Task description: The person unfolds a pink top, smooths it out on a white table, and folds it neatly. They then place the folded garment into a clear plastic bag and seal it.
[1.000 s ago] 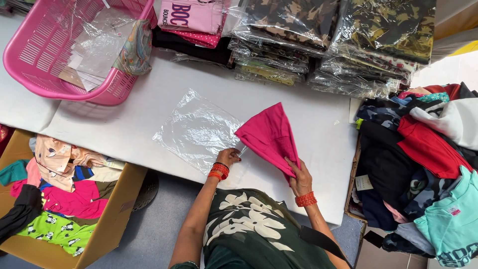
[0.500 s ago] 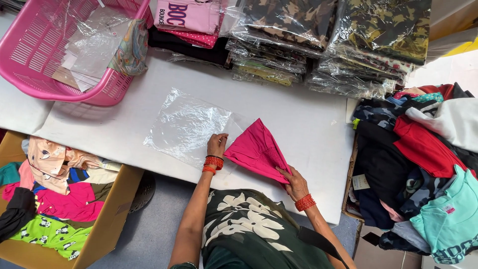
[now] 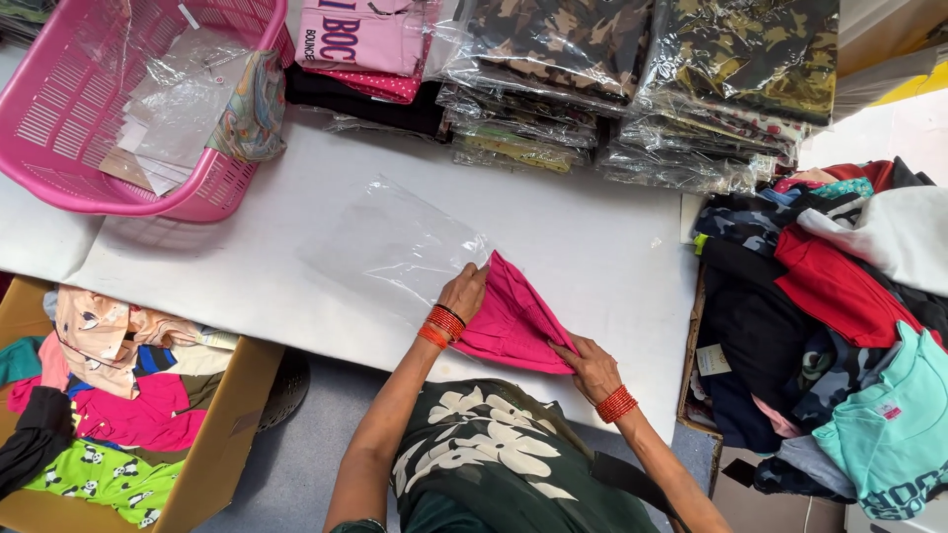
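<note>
- Hands work on 1 folded pink garment [image 3: 513, 321] lying at the near edge of the white tabletop [image 3: 592, 237].
- Left hand [image 3: 464, 293] lies palm down, fingers flat on the garment's upper left corner, just beside a clear plastic bag [image 3: 390, 247].
- Right hand [image 3: 591, 367] rests on the lower right corner, fingers spread and pressing.
- Both hands are apart, neither clamped; red bangles [image 3: 441, 324] ring each wrist.
- Pink basket [image 3: 59, 118] sits far left.

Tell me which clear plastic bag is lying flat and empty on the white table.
The clear bag just beyond the left hand, touching the folded pink garment. The bags in the pink basket are crumpled, and the stacked ones at the table's far edge hold folded clothes.
</note>
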